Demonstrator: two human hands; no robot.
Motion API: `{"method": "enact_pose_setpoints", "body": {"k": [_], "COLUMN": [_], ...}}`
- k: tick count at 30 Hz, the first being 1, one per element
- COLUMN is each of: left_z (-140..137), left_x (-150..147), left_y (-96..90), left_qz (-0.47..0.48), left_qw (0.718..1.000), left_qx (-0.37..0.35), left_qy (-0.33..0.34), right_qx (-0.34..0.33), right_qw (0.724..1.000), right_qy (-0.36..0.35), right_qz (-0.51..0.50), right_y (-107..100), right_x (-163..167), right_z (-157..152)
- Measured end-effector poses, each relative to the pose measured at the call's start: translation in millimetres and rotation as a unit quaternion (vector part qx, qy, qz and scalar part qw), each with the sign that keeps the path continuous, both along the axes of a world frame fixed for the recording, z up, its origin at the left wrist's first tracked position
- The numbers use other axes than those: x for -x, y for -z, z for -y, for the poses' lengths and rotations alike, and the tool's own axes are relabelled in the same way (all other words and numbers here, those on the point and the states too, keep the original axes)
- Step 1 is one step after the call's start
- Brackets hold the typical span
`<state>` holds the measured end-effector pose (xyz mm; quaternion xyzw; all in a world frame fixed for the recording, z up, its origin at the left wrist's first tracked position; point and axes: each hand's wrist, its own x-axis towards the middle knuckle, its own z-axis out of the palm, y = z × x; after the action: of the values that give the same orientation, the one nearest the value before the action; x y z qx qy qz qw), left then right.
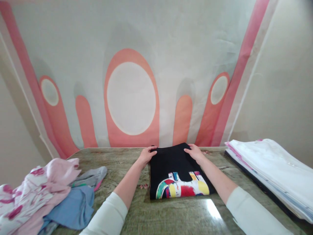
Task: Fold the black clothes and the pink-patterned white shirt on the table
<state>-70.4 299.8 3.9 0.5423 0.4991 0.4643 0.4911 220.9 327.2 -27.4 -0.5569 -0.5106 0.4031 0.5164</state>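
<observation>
A black shirt point(168, 163) lies folded into a rough rectangle at the far middle of the table. Its near half carries a bright multicoloured print of an animal-like shape with legs pointing away from me. My left hand point(147, 154) pinches the far left corner, thumb on top and the other fingers partly hidden at the edge. At the far right corner, my right hand point(195, 152) holds the cloth in the same way. The far edge between the hands looks slightly raised. Both forearms, in pale sleeves, reach along either side of the shirt.
On the left lies a loose heap of clothes: a pink and white floral garment point(36, 189), a blue one point(73, 207) and a grey one point(91, 176). A neat stack of folded clothes point(271, 166) stands right. Behind the wood-patterned table point(156, 217) rises a wall with a printed backdrop point(132, 98).
</observation>
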Motion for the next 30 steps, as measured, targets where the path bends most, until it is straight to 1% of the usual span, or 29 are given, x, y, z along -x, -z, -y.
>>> {"method": "enact_pose_setpoints", "body": {"k": [2, 4, 5, 7, 10, 12, 16, 18, 20, 23, 27, 30], "left_z": [-3.0, -2.9, -2.1, 0.6, 7.8, 15.4, 35.9, 44.2, 47.5, 42.6, 27.8, 16.4], "left_x": [0.4, 0.8, 1.0, 1.1, -0.6, -4.5, -17.0, -21.5, -22.2, -16.5, -7.5, -6.9], "left_y": [2.4, 3.7, 4.5, 7.0, 11.9, 13.7, 12.7, 11.4, 10.7, 11.6, 14.5, 14.5], "left_qz": [-0.013, -0.006, -0.005, -0.026, -0.088, -0.118, -0.191, -0.202, -0.205, -0.198, -0.130, -0.075], "left_qw": [0.999, 0.998, 0.997, 0.996, 0.987, 0.979, 0.958, 0.954, 0.952, 0.950, 0.969, 0.980], "left_qx": [-0.027, -0.060, -0.073, -0.081, -0.071, -0.095, -0.170, -0.188, -0.202, -0.213, -0.195, -0.172], "left_qy": [0.012, 0.018, 0.012, -0.031, -0.112, -0.136, -0.132, -0.117, -0.109, -0.112, -0.082, -0.068], "right_qx": [-0.022, -0.051, -0.063, -0.076, -0.058, -0.044, -0.020, -0.014, -0.013, -0.025, -0.042, -0.036], "right_qw": [1.000, 0.998, 0.997, 0.996, 0.995, 0.996, 0.998, 0.998, 0.998, 0.997, 0.995, 0.995], "right_qy": [-0.014, -0.033, -0.035, -0.019, 0.020, 0.023, -0.005, -0.022, -0.035, -0.054, -0.062, -0.039], "right_qz": [-0.010, -0.010, 0.002, 0.039, 0.074, 0.071, 0.056, 0.050, 0.048, 0.054, 0.072, 0.083], "right_y": [1.6, 1.6, 1.4, 1.7, 5.1, 8.3, 11.2, 9.8, 7.2, 4.0, 4.7, 6.9], "right_x": [3.5, 2.9, 1.5, -2.3, -7.7, -11.1, -20.2, -24.8, -27.5, -26.9, -22.2, -19.9], "right_z": [0.8, 1.3, 1.0, -1.0, -4.2, -4.1, 4.8, 12.4, 20.3, 29.1, 29.4, 21.0]}}
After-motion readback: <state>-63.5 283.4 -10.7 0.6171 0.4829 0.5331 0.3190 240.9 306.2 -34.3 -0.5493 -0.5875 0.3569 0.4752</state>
